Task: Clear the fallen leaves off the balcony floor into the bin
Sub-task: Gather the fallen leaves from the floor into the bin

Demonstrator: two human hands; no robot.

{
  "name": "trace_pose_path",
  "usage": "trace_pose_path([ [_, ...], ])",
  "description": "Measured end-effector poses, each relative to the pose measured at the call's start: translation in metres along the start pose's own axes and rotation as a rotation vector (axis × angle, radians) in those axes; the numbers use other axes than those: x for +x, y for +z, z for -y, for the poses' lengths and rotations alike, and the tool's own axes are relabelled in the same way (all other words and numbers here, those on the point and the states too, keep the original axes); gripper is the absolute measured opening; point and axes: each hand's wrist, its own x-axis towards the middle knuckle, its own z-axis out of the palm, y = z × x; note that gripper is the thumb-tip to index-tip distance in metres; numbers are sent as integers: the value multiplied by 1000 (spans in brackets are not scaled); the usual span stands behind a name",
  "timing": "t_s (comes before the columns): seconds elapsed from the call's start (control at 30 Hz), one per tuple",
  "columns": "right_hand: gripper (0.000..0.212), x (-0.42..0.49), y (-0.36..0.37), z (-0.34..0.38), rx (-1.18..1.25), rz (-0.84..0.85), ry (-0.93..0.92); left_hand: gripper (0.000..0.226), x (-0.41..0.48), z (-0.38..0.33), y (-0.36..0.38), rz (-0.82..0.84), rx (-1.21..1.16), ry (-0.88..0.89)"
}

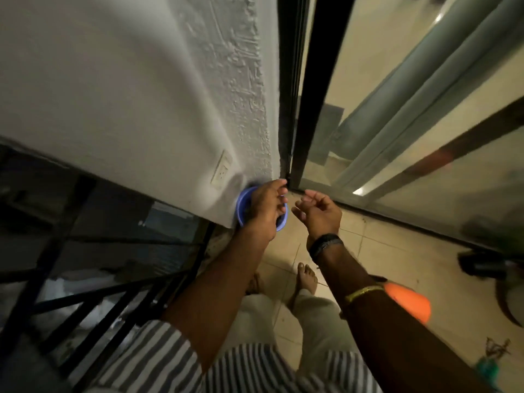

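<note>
A small blue bin (241, 204) stands in the floor corner where the white wall meets the sliding door frame. My left hand (265, 207) hovers over its mouth with bent fingers and covers most of the opening. Whether it holds leaves or the rim is hidden. Just to its right, my right hand (319, 212) hangs in the air with loosely curled fingers and nothing in it. A black watch is on that wrist. A few dry stems and leaves (496, 350) lie on the beige tiles at the lower right.
A black metal railing (85, 279) runs along the left. The textured white wall (170, 109) carries a socket (222, 171). A glass sliding door (397, 137) closes the right side. My bare feet (307, 279) stand on the tiles. An orange object (411, 304) and a dark object (482, 266) lie right.
</note>
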Motion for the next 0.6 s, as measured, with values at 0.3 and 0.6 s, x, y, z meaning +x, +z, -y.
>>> trace_pose_path([
  [0.3,31,-115,-88,42,242,-204,-201,15,-119,40,26,297,244,50],
  [0.6,24,-199,-206,14,504,-566,-344,18,-209,118,69,681,578,87],
])
